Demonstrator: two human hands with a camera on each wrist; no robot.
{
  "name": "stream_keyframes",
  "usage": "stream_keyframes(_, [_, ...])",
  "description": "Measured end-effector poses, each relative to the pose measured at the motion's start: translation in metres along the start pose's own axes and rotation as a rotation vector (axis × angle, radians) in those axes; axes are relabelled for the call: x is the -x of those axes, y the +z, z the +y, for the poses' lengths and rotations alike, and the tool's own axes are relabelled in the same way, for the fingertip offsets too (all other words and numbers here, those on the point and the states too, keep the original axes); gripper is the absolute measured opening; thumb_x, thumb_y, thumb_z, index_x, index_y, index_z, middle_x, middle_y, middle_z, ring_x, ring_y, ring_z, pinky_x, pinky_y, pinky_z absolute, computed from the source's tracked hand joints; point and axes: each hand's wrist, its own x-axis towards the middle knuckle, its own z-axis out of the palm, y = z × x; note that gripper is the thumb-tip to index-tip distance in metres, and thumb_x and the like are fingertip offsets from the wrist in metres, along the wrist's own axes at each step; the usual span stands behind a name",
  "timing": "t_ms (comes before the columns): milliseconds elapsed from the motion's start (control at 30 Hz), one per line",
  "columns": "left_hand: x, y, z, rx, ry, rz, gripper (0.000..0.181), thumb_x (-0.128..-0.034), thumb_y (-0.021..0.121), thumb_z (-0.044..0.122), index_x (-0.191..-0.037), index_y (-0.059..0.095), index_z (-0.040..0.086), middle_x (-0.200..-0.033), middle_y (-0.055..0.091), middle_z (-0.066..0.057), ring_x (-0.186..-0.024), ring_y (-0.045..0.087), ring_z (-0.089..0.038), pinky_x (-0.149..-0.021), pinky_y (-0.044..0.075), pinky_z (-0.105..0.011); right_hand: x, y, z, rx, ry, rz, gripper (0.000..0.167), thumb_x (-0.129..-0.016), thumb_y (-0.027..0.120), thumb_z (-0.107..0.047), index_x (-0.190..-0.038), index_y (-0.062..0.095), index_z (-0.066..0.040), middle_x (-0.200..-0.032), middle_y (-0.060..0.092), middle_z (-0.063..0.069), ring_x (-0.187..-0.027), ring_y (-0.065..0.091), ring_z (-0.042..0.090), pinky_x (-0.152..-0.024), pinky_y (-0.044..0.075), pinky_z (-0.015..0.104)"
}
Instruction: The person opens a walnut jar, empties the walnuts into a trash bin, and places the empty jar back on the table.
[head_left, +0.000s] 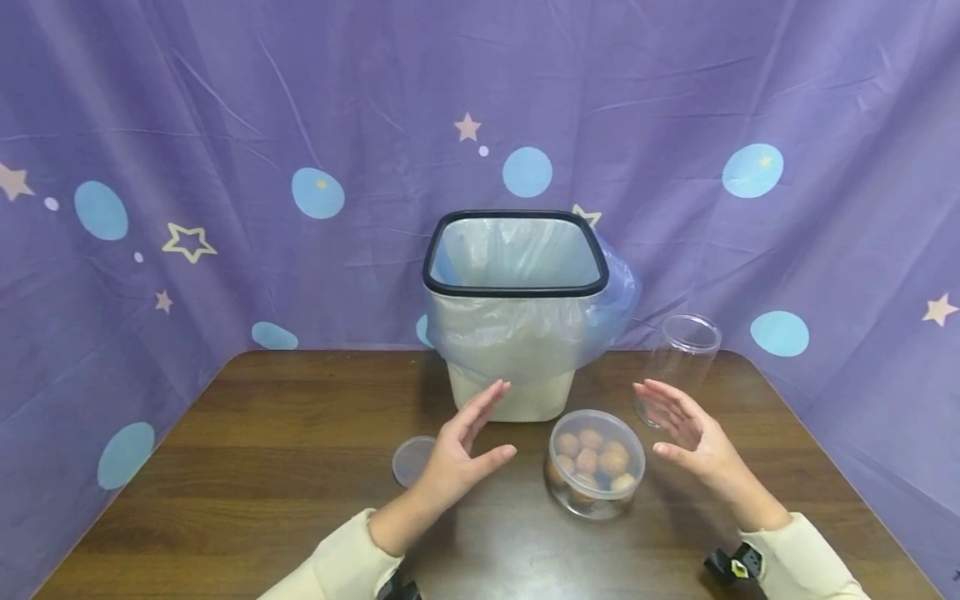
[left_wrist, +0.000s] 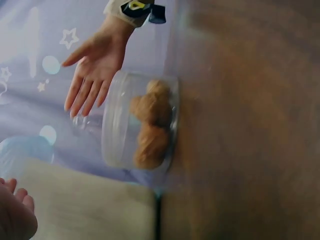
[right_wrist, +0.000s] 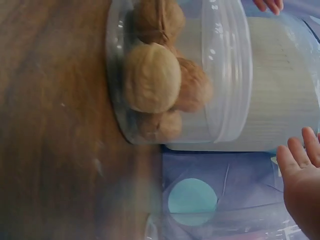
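A clear round jar [head_left: 597, 463] with a translucent lid [head_left: 609, 442] stands on the table, holding several walnuts [right_wrist: 152, 79]. To its left my left hand [head_left: 459, 458] is raised with fingers extended, apart from the jar. My right hand [head_left: 693, 446] is held on the other side, its fingers also extended and its palm facing inward; nothing is in it. In the left wrist view the right hand [left_wrist: 100, 65] shows straight, spread fingers beyond the jar. A small translucent round lid [head_left: 412, 460] lies flat near my left wrist, partly hidden by it.
A white bin [head_left: 517, 396] lined with a bluish plastic bag [head_left: 517, 333] and topped by a black rim [head_left: 517, 292] stands behind the jar. A tall clear container [head_left: 686, 346] sits at the back right, partly behind my right hand. A purple curtain [head_left: 375, 100] hangs behind the wooden table [head_left: 285, 442].
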Motion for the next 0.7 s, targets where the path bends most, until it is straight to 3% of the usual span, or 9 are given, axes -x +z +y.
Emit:
stream_keyframes(167, [0.008,0.012,-0.005,-0.002,-0.095,-0.044,0.068,-0.0836,0.069,0.008,-0.142,0.036,0.000,-0.144,0.041,-0.017,-0.134,0.036,-0.026,-0.109,0.031,-0.034,0.004,0.005,0.001,0.038,0.083,-0.017,0.071,-0.079,0.057,0.018,-0.140,0.020,0.016,-0.147,0.037,0.017,-0.135,0.036,0.016,-0.106,0.034,0.024])
stream_keyframes(367, [0.016,0.028,-0.011,0.040,-0.275,-0.049,0.065,-0.0839,0.068,0.010,-0.140,0.038,0.002,-0.141,0.046,-0.010,-0.131,0.040,-0.029,-0.108,0.031,-0.045,0.006,0.011,0.002,0.066,0.147,-0.030,0.071,-0.079,0.057,0.019,-0.141,0.022,0.013,-0.148,0.037,0.015,-0.135,0.036,0.014,-0.107,0.032,0.022])
stream_keyframes(567, [0.021,0.044,-0.017,0.215,-0.449,0.013,0.060,-0.0841,0.067,0.010,-0.137,0.041,0.001,-0.139,0.045,-0.019,-0.129,0.038,-0.037,-0.109,0.028,-0.051,0.007,0.015,0.003,0.066,0.192,-0.035,0.069,-0.080,0.057,0.016,-0.141,0.025,0.011,-0.147,0.036,0.018,-0.134,0.037,0.011,-0.106,0.030,0.018])
stream_keyframes(700, [0.023,0.052,-0.020,0.272,-0.516,0.058,0.061,-0.0836,0.066,0.009,-0.137,0.040,0.000,-0.140,0.041,-0.020,-0.129,0.036,-0.037,-0.109,0.028,-0.050,0.007,0.017,0.004,0.076,0.228,-0.036,0.066,-0.082,0.056,0.014,-0.140,0.025,0.012,-0.146,0.033,0.025,-0.134,0.036,0.009,-0.106,0.029,0.017])
